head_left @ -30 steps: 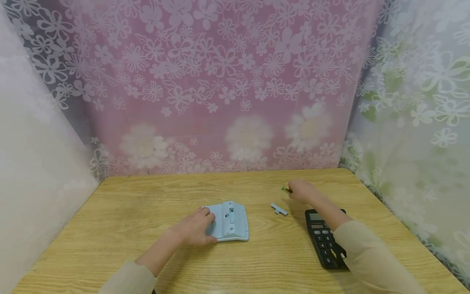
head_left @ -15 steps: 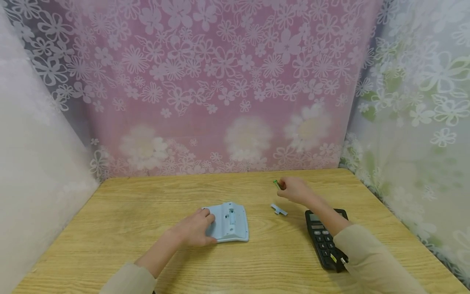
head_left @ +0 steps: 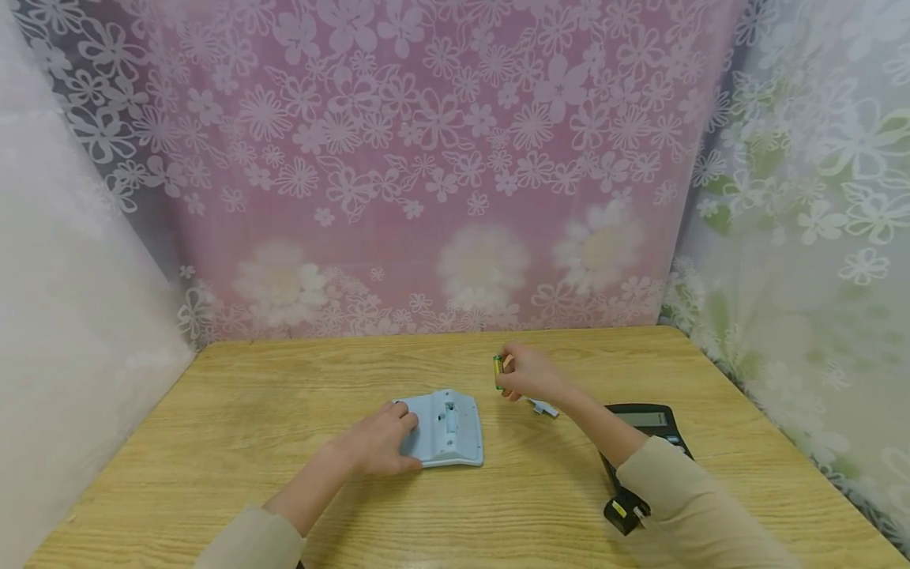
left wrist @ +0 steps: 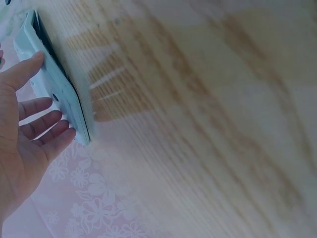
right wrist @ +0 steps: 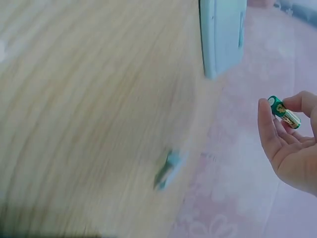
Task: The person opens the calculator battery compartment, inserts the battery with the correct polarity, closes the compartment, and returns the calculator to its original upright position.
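Observation:
A light blue device [head_left: 465,431] with a raised ridge lies back side up on the wooden table, its battery compartment [head_left: 451,417] uncovered. My left hand [head_left: 380,442] rests on its left part, thumb by the near edge; the left wrist view shows loosely spread fingers [left wrist: 42,124] against the blue casing [left wrist: 62,94]. Right of the device and above the table, my right hand [head_left: 529,373] pinches a green and gold battery [head_left: 498,372] between thumb and fingertips, its printed wrap showing clearly in the right wrist view. Just below that hand lies a small light blue battery cover [head_left: 543,408].
A black calculator [head_left: 643,415] lies at the right, partly hidden under my right forearm and sleeve. The black wrist camera [head_left: 626,512] overlaps its lower end. A pink floral curtain [head_left: 426,237] hangs behind the table's back edge, with pale curtains at both sides.
My right hand has moved left with the battery, past the small cover, toward the light blue device. The battery now stands more upright. My left hand and the device have stayed in place.

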Action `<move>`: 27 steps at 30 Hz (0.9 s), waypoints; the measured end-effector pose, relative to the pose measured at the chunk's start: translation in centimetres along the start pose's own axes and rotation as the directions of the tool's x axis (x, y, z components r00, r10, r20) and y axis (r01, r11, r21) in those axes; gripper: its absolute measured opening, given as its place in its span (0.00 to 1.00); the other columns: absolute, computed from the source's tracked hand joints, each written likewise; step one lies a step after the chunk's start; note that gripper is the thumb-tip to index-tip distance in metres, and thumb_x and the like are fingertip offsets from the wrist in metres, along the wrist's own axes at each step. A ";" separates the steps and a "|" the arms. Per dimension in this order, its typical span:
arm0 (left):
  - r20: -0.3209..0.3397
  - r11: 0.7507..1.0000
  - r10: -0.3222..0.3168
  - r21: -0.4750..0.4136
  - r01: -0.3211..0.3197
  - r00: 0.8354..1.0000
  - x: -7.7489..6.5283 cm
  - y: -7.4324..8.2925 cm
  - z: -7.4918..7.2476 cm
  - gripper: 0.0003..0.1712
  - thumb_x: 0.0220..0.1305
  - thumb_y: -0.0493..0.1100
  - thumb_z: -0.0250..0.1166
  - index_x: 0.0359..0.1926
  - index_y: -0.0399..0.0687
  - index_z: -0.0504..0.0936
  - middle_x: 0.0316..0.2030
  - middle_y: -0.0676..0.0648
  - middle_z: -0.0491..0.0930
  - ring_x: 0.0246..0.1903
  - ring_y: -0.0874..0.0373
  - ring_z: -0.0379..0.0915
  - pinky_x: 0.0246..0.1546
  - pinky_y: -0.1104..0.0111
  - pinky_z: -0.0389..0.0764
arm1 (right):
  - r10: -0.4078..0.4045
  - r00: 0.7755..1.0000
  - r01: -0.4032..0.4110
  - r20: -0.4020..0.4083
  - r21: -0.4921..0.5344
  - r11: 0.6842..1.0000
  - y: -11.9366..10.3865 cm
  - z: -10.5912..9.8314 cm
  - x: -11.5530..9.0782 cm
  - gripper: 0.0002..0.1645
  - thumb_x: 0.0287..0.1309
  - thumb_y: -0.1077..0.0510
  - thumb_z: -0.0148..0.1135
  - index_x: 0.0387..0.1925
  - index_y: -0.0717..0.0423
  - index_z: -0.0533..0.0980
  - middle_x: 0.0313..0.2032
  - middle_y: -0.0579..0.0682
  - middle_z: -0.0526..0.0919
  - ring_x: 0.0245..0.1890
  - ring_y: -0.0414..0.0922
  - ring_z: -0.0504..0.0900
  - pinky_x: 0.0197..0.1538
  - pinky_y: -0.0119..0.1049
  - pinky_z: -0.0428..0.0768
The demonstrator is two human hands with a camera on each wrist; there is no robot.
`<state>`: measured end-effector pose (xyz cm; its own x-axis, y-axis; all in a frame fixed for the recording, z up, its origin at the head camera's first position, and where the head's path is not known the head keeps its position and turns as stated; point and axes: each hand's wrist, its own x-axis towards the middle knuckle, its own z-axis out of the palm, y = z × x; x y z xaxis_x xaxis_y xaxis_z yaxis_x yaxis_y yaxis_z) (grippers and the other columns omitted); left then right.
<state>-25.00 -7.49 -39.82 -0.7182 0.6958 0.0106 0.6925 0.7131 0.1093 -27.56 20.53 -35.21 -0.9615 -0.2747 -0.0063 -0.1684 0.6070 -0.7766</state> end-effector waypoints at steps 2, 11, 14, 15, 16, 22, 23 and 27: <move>-0.005 1.000 0.002 0.003 -0.002 1.000 0.0 0.0 0.0 0.32 0.53 0.60 0.66 0.51 0.41 0.75 0.42 0.50 0.70 0.41 0.57 0.63 0.41 0.66 0.70 | 0.005 1.000 -0.006 0.011 0.035 0.999 -0.4 0.8 0.1 0.21 0.55 0.64 0.54 0.51 0.67 0.66 0.30 0.60 0.81 0.28 0.57 0.81 0.32 0.47 0.80; 0.001 1.000 0.008 0.018 -0.008 1.000 0.0 0.0 0.0 0.32 0.53 0.60 0.66 0.50 0.41 0.75 0.42 0.49 0.70 0.41 0.57 0.64 0.41 0.66 0.71 | 0.010 0.999 -0.012 0.036 0.055 0.998 -1.1 4.2 0.6 0.09 0.60 0.59 0.52 0.39 0.61 0.69 0.27 0.52 0.79 0.28 0.53 0.81 0.30 0.46 0.80; 0.001 1.000 0.017 0.023 -0.017 1.000 0.1 0.1 -0.1 0.32 0.53 0.61 0.66 0.49 0.42 0.75 0.41 0.49 0.70 0.41 0.57 0.64 0.41 0.66 0.71 | -0.011 1.000 0.011 0.022 0.018 1.000 -1.2 4.9 0.7 0.07 0.60 0.59 0.53 0.36 0.60 0.70 0.27 0.51 0.77 0.25 0.49 0.78 0.29 0.45 0.80; -0.001 1.000 0.018 0.024 -0.018 1.000 0.1 0.1 -0.1 0.32 0.53 0.61 0.66 0.49 0.42 0.75 0.41 0.49 0.70 0.41 0.57 0.64 0.41 0.66 0.71 | -0.017 1.000 0.017 0.015 0.005 1.000 -1.2 5.0 0.8 0.06 0.60 0.59 0.54 0.35 0.60 0.71 0.26 0.51 0.77 0.23 0.48 0.77 0.28 0.45 0.80; 0.000 0.999 0.019 0.026 -0.019 1.000 0.1 0.1 0.0 0.32 0.53 0.61 0.65 0.49 0.42 0.75 0.41 0.50 0.70 0.41 0.57 0.64 0.41 0.66 0.71 | -0.021 1.000 0.021 0.008 -0.012 1.000 -1.2 5.2 0.8 0.06 0.59 0.59 0.55 0.34 0.59 0.71 0.26 0.50 0.76 0.22 0.47 0.75 0.28 0.44 0.79; 0.003 1.000 0.020 0.023 -0.020 1.000 0.1 -0.1 -0.1 0.32 0.53 0.61 0.66 0.49 0.41 0.75 0.41 0.50 0.70 0.40 0.57 0.63 0.41 0.66 0.71 | -0.027 1.000 0.027 -0.015 -0.026 0.999 -1.4 5.8 1.2 0.06 0.54 0.61 0.58 0.34 0.60 0.74 0.26 0.49 0.76 0.23 0.43 0.76 0.28 0.40 0.80; 0.003 1.000 0.021 0.022 -0.021 1.000 0.1 -0.1 -0.1 0.32 0.53 0.60 0.66 0.49 0.41 0.75 0.41 0.50 0.70 0.40 0.57 0.63 0.41 0.66 0.71 | -0.037 0.999 0.037 -0.013 -0.016 0.999 -1.4 5.9 1.2 0.07 0.54 0.62 0.59 0.35 0.61 0.74 0.27 0.49 0.76 0.23 0.43 0.77 0.28 0.39 0.80; 0.003 1.000 0.024 0.018 -0.024 1.000 0.0 -0.1 -0.1 0.32 0.53 0.60 0.66 0.49 0.41 0.75 0.40 0.50 0.70 0.40 0.57 0.64 0.40 0.66 0.71 | -0.075 0.997 0.075 0.004 0.031 0.997 -1.1 6.3 1.5 0.09 0.53 0.64 0.59 0.37 0.64 0.74 0.26 0.51 0.77 0.22 0.44 0.78 0.26 0.39 0.80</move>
<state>-25.09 -7.60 -39.70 -0.7014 0.7127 0.0102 0.7105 0.6979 0.0907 -27.45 14.70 -38.34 -0.9453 -0.3226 0.0490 -0.2327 0.5611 -0.7944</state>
